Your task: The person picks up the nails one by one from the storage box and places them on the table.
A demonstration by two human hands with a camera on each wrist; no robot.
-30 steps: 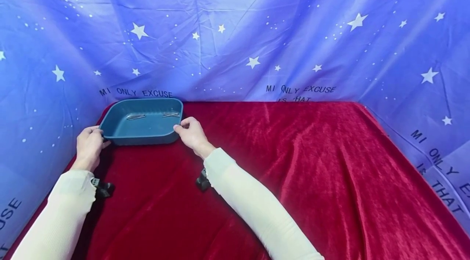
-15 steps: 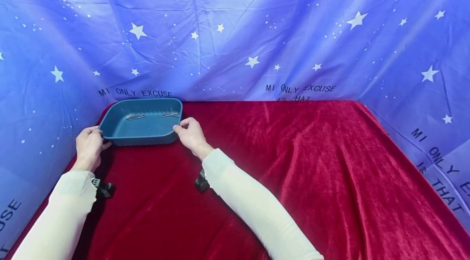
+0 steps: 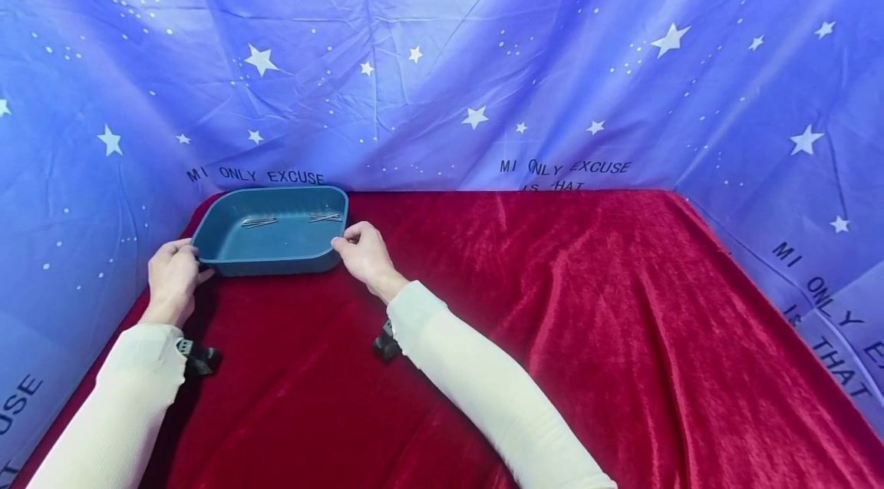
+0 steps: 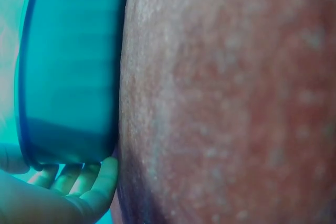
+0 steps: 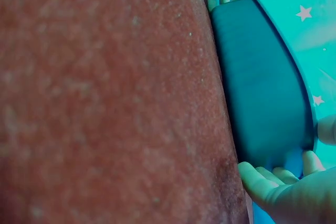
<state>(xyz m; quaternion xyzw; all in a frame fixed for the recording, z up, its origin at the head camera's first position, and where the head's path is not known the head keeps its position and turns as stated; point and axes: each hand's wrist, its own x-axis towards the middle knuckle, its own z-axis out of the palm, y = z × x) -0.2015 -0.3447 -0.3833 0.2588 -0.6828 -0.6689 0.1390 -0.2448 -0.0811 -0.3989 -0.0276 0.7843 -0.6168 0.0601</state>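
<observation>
A dark teal plastic bin [image 3: 276, 267] with rounded corners sits on the red cloth at the far left. My left hand [image 3: 171, 278] grips its left end, the thumb near the rim and the fingers against the side wall. At the right end, my right hand [image 3: 366, 255] holds the bin by its near corner. Inside lie two small groups of thin metallic sticks, one group [image 3: 258, 223] left of the middle and the other [image 3: 324, 217] near the right wall. In both wrist views, fingertips [image 4: 108, 171] reach low on the bin's side, close to the cloth.
Red velvety cloth [image 3: 587, 305] with soft folds covers the table. A blue star-printed curtain [image 3: 428, 90] rises close behind the bin and at both sides. Black wrist mounts [image 3: 200, 360] hang below the sleeves.
The bin has shifted slightly to the right and a little nearer, with both hands moving along on it. Their hold looks the same.
</observation>
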